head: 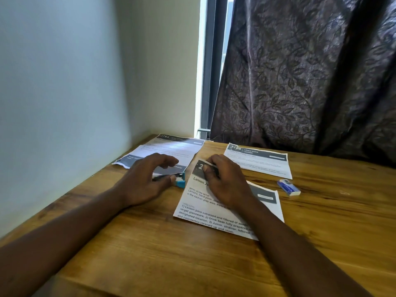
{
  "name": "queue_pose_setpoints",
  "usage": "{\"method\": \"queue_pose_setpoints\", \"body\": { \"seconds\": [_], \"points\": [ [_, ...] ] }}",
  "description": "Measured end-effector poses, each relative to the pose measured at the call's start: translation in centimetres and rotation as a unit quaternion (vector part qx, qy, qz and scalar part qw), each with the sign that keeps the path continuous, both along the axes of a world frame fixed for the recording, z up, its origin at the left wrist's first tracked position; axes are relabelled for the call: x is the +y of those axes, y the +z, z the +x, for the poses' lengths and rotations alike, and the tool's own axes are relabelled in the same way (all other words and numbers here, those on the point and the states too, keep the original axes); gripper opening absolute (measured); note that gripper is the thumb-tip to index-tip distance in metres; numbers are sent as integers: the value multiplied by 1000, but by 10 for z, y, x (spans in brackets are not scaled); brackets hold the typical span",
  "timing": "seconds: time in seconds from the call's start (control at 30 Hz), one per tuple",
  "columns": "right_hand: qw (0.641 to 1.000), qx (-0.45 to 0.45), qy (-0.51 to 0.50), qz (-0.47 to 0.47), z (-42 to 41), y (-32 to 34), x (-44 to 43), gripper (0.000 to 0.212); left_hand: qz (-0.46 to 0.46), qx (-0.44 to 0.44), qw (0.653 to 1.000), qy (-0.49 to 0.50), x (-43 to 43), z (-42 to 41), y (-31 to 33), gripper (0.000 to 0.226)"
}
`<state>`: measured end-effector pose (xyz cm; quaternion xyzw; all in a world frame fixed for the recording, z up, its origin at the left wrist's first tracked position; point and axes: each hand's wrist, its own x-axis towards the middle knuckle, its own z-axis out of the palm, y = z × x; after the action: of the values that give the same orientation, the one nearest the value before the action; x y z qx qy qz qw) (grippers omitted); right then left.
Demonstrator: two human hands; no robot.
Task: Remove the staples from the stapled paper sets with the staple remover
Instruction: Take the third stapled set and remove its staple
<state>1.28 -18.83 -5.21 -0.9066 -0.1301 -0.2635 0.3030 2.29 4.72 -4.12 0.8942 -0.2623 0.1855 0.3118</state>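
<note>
Left hand closed on the staple remover just left of the middle paper set, right hand pinning its top corner; staple apparently not yet pulled, two other sets beyond.

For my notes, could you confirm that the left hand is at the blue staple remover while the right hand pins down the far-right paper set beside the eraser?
Not quite: in the head view the right hand pins the middle paper set headed "Lemon", not the far-right paper set. The left hand is at the blue staple remover.
</note>
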Motion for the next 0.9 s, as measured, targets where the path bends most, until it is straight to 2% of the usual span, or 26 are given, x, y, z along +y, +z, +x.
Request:
{"method": "queue_pose_setpoints", "body": {
  "seconds": [0.07,0.1,0.2,0.3,0.37,0.47,0.57,0.63,0.77,0.9],
  "points": [
    [999,-25,-7,22,1,0,-1,14,-11,-57,998,15,-9,-9,3,40],
    [999,-41,-15,28,2,0,-3,16,-27,-57,998,10,-15,-15,5,41],
    [993,-95,-41,63,4,6,-11,21,-40,18,999,-20,-35,-26,11,41],
    [984,-137,-57,100,5,11,-19,26,-20,63,997,-37,-47,-23,17,27],
    [980,-159,-92,76,1,13,-26,34,-28,69,997,-32,-55,-18,25,9],
    [954,-205,-219,14,-3,16,-38,41,-71,41,997,-6,-66,-10,43,10],
    [935,-177,-304,48,-5,18,-54,54,-155,25,987,27,-76,4,60,9],
    [934,-145,-305,115,-5,18,-65,58,-217,37,975,27,-88,17,66,9],
    [925,-102,-300,208,-7,25,-89,44,-321,94,942,8,-125,39,60,8],
    [909,-66,-287,295,-5,26,-109,34,-349,132,928,9,-159,58,44,7]
  ]
}}
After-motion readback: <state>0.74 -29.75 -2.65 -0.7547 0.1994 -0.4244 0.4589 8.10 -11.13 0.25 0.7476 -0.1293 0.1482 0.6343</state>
